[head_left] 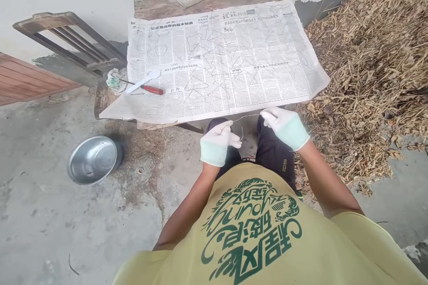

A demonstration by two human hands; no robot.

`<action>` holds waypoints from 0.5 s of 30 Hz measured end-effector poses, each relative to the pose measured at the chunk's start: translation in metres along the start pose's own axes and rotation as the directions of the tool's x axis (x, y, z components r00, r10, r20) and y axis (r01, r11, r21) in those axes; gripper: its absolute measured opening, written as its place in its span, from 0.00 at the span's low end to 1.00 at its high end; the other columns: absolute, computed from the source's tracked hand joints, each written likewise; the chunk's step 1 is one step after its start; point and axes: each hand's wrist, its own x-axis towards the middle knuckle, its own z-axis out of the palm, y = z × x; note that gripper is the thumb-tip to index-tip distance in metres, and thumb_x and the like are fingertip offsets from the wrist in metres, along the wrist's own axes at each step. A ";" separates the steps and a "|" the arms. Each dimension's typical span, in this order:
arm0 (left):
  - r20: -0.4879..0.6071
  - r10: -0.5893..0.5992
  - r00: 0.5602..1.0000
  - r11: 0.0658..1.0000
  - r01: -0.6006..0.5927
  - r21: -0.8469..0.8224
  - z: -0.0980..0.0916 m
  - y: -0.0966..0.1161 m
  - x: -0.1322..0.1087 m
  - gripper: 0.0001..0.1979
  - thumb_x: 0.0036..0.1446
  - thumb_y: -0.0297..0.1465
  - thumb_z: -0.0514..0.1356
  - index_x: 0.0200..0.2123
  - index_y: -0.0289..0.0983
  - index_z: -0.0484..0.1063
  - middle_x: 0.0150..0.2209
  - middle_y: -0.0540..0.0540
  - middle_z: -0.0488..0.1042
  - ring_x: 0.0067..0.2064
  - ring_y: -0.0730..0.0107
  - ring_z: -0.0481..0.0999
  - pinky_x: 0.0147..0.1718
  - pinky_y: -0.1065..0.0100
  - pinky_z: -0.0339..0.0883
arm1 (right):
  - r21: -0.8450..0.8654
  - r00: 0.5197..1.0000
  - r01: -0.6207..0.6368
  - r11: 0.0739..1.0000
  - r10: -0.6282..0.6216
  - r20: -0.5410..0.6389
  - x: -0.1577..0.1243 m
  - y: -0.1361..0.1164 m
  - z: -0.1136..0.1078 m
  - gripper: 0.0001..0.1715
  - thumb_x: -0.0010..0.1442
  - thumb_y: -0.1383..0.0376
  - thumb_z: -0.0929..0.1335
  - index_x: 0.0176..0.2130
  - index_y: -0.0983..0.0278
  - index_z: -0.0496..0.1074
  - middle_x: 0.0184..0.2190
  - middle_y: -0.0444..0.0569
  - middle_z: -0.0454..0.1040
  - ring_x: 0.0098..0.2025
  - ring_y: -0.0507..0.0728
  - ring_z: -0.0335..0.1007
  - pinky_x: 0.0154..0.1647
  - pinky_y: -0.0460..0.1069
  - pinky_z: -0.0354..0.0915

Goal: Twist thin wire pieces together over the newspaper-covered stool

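Note:
Both my hands wear white gloves and are held over my lap, just in front of the table's near edge. My left hand (219,141) is closed in a pinch on one end of a thin thread (245,118). My right hand (284,125) pinches the other end, so the thread arcs between them with a short loop hanging down. A large newspaper (220,60) covers the low wooden table (207,2), with several thin threads lying across it.
A red-handled tool (147,87) and a white spoon (143,81) lie on the newspaper's left edge beside a small bowl (115,79). A metal basin (93,159) sits on the concrete floor at left. Dry straw (371,71) is heaped at right. A wooden frame (70,40) leans against the wall.

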 end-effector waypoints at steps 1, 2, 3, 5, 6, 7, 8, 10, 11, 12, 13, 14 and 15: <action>-0.028 0.017 0.999 1.000 -0.017 -0.015 0.001 -0.001 0.001 0.23 0.61 0.40 0.60 0.54 0.32 0.76 0.25 0.48 0.80 0.23 0.66 0.81 0.27 0.68 0.75 | 0.043 0.998 -0.067 0.997 0.067 -0.005 -0.007 -0.003 0.006 0.20 0.68 0.56 0.66 0.28 0.60 0.78 0.24 0.46 0.78 0.28 0.56 0.73 0.37 0.52 0.67; -0.045 0.033 0.998 0.999 -0.034 -0.022 0.002 -0.001 0.002 0.23 0.62 0.41 0.60 0.54 0.32 0.76 0.26 0.47 0.81 0.24 0.67 0.81 0.28 0.68 0.76 | 0.101 0.992 -0.122 0.987 0.120 0.032 -0.013 -0.006 0.013 0.21 0.68 0.55 0.65 0.28 0.60 0.77 0.23 0.45 0.78 0.27 0.55 0.72 0.35 0.51 0.67; -0.052 0.051 0.997 0.998 -0.052 -0.020 0.004 -0.002 0.002 0.23 0.62 0.41 0.60 0.54 0.33 0.76 0.27 0.47 0.81 0.25 0.67 0.82 0.29 0.67 0.76 | 0.165 0.984 -0.164 0.973 0.148 0.102 -0.019 -0.008 0.021 0.21 0.68 0.55 0.65 0.29 0.60 0.77 0.24 0.45 0.78 0.26 0.54 0.72 0.34 0.50 0.66; -0.053 0.099 0.994 0.995 -0.099 0.001 0.006 -0.003 0.002 0.22 0.63 0.41 0.59 0.54 0.33 0.76 0.29 0.46 0.82 0.27 0.67 0.82 0.32 0.67 0.76 | 0.299 0.961 -0.234 0.925 0.173 0.218 -0.029 -0.012 0.039 0.19 0.67 0.56 0.65 0.30 0.61 0.77 0.25 0.45 0.78 0.25 0.53 0.71 0.31 0.49 0.66; -0.053 0.126 0.991 0.992 -0.126 0.013 0.007 -0.003 0.002 0.21 0.64 0.40 0.58 0.53 0.33 0.77 0.29 0.46 0.82 0.27 0.67 0.82 0.33 0.67 0.77 | 0.367 0.952 -0.262 0.893 0.178 0.247 -0.031 -0.014 0.047 0.19 0.67 0.56 0.65 0.30 0.62 0.77 0.25 0.45 0.78 0.24 0.52 0.70 0.29 0.48 0.65; -0.054 0.152 0.987 0.988 -0.151 0.025 0.008 -0.003 0.001 0.20 0.64 0.40 0.58 0.52 0.33 0.78 0.29 0.46 0.82 0.28 0.68 0.82 0.35 0.67 0.77 | 0.427 0.949 -0.282 0.859 0.185 0.255 -0.033 -0.014 0.053 0.18 0.66 0.56 0.66 0.31 0.62 0.77 0.24 0.45 0.77 0.23 0.52 0.68 0.28 0.48 0.64; -0.056 0.174 0.983 0.984 -0.172 0.035 0.008 -0.003 0.000 0.19 0.64 0.39 0.58 0.51 0.33 0.78 0.28 0.47 0.82 0.28 0.68 0.81 0.36 0.67 0.76 | 0.475 0.949 -0.293 0.830 0.191 0.251 -0.033 -0.014 0.057 0.16 0.65 0.57 0.66 0.31 0.62 0.77 0.23 0.45 0.76 0.22 0.51 0.67 0.27 0.48 0.64; -0.066 0.204 0.977 0.978 -0.201 0.053 0.009 -0.001 -0.002 0.18 0.64 0.38 0.59 0.49 0.33 0.80 0.27 0.48 0.81 0.29 0.69 0.80 0.37 0.68 0.76 | 0.535 0.951 -0.299 0.790 0.198 0.238 -0.032 -0.012 0.062 0.15 0.64 0.57 0.68 0.33 0.63 0.78 0.22 0.44 0.75 0.22 0.51 0.65 0.27 0.47 0.63; -0.071 0.213 0.975 0.976 -0.209 0.062 0.009 -0.001 -0.002 0.17 0.64 0.38 0.59 0.48 0.34 0.80 0.28 0.48 0.81 0.29 0.70 0.80 0.37 0.68 0.75 | 0.553 0.950 -0.303 0.776 0.199 0.241 -0.032 -0.010 0.063 0.14 0.63 0.57 0.68 0.33 0.63 0.78 0.22 0.43 0.75 0.22 0.51 0.65 0.28 0.47 0.63; -0.077 0.219 0.973 0.974 -0.214 0.070 0.009 0.000 -0.003 0.17 0.64 0.38 0.59 0.47 0.34 0.80 0.28 0.48 0.81 0.30 0.70 0.80 0.37 0.69 0.75 | 0.573 0.947 -0.312 0.758 0.200 0.251 -0.031 -0.008 0.063 0.14 0.63 0.56 0.69 0.34 0.63 0.78 0.22 0.43 0.75 0.22 0.51 0.65 0.28 0.47 0.63; -0.087 0.221 0.971 0.974 -0.215 0.078 0.008 0.001 -0.003 0.17 0.64 0.39 0.59 0.47 0.34 0.81 0.29 0.47 0.81 0.30 0.70 0.80 0.37 0.69 0.75 | 0.599 0.942 -0.327 0.731 0.204 0.265 -0.031 -0.006 0.064 0.14 0.62 0.55 0.69 0.36 0.63 0.78 0.22 0.44 0.75 0.23 0.51 0.66 0.28 0.47 0.63; -0.100 0.220 0.970 0.974 -0.212 0.083 0.008 0.001 -0.004 0.17 0.63 0.39 0.59 0.47 0.35 0.81 0.29 0.47 0.81 0.30 0.71 0.79 0.36 0.69 0.74 | 0.629 0.937 -0.343 0.698 0.209 0.279 -0.032 -0.005 0.066 0.15 0.62 0.55 0.69 0.37 0.64 0.79 0.23 0.44 0.75 0.22 0.51 0.66 0.27 0.48 0.63; -0.117 0.215 0.970 0.975 -0.206 0.084 0.008 0.001 -0.004 0.17 0.63 0.39 0.59 0.47 0.35 0.81 0.30 0.47 0.81 0.29 0.71 0.79 0.35 0.70 0.74 | 0.658 0.932 -0.359 0.661 0.215 0.292 -0.033 -0.003 0.069 0.16 0.61 0.54 0.70 0.39 0.64 0.79 0.23 0.44 0.76 0.22 0.51 0.66 0.26 0.48 0.62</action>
